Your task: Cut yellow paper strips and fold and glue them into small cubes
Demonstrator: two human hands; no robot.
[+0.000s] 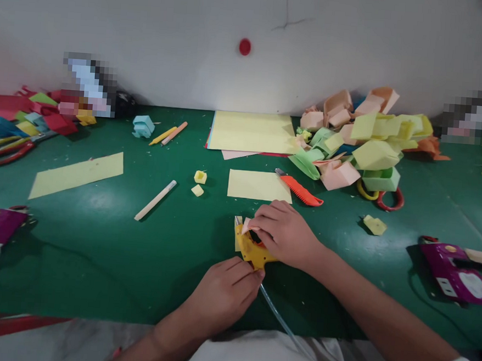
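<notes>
Both my hands meet over a yellow glue gun (251,249) lying on the green table (95,258) near its front edge. My left hand (222,294) is curled with its fingertips on the gun's handle end. My right hand (285,231) is closed over the top of the gun, pinching a small pale pink piece of paper (246,225) at the nozzle. A clear tube or cord (275,314) runs from the gun back towards me.
A yellow sheet (258,185), an orange utility knife (302,189), two small yellow paper cubes (199,182) and a glue stick (155,200) lie ahead. A pile of folded paper boxes (359,145) sits back right. Purple power strips (455,271) flank both sides. Scissors (6,150) lie far left.
</notes>
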